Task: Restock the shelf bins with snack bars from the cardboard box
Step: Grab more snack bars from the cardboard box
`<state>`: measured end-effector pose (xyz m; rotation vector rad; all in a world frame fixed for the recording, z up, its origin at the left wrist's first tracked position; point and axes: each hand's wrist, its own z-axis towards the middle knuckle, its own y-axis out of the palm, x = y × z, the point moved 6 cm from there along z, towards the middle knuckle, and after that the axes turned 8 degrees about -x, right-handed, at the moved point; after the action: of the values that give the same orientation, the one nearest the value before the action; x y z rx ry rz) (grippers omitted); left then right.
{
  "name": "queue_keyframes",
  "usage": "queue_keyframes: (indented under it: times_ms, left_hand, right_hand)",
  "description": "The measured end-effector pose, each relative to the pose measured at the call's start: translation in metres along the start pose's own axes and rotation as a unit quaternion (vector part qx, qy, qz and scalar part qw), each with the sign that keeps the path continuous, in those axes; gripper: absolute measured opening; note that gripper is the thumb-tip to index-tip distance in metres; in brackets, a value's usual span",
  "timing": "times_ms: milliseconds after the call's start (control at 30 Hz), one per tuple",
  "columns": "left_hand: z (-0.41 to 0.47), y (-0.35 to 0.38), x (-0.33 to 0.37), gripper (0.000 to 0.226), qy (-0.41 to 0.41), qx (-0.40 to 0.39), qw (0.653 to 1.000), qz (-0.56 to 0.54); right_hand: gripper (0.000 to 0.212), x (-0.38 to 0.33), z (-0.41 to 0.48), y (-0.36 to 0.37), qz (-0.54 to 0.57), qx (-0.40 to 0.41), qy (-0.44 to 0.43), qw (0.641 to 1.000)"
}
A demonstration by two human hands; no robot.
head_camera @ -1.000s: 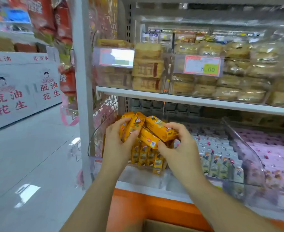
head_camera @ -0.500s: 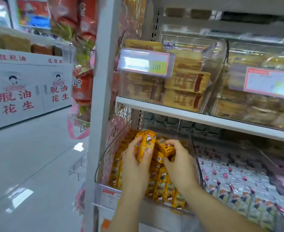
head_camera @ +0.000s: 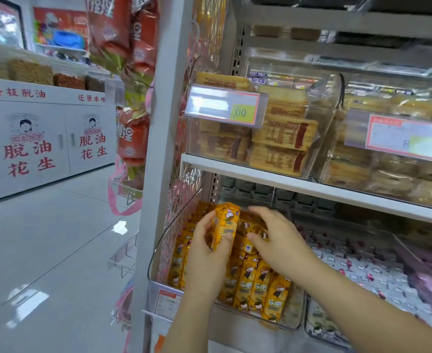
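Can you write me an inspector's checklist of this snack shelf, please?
Surface: clear bin under a white shelf, holding rows of yellow snack bars.
Job's things: held bar, upright above the bin; cardboard box not in view.
Clutter: nothing seen.
Hands: left hand grips the held bar; right hand open over the binned bars, blurred.
Cables: nothing seen.
Surroundings: tan packets in bins above, white-wrapped snacks beside, red bags hanging left, shiny floor.
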<state>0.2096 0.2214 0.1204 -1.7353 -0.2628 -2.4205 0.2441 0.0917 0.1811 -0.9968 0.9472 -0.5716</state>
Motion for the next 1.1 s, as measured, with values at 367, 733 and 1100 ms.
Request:
queue_keyframes:
  times_ms: [367, 733, 1100]
  left_hand:
    - [-0.001, -0.007, -0.003, 0.049, -0.040, -0.020, 0.995, -0.084]
    - [-0.006, -0.022, -0.004, 0.041, -0.069, 0.040, 0.993, -0.085]
    - [-0.033, -0.017, 0.040, 0.034, 0.099, -0.031, 0.985, 0.139]
  right_hand:
    - [0.038, 0.005, -0.008, -0.010, 0.242, 0.047, 0.002, 0.969]
    - [0.019, 0.026, -0.054, -0.022, 0.332, 0.158, 0.083, 0.926]
    - [0.020, 0.012, -0.065, 0.020, 0.584, 0.016, 0.167, 0.794]
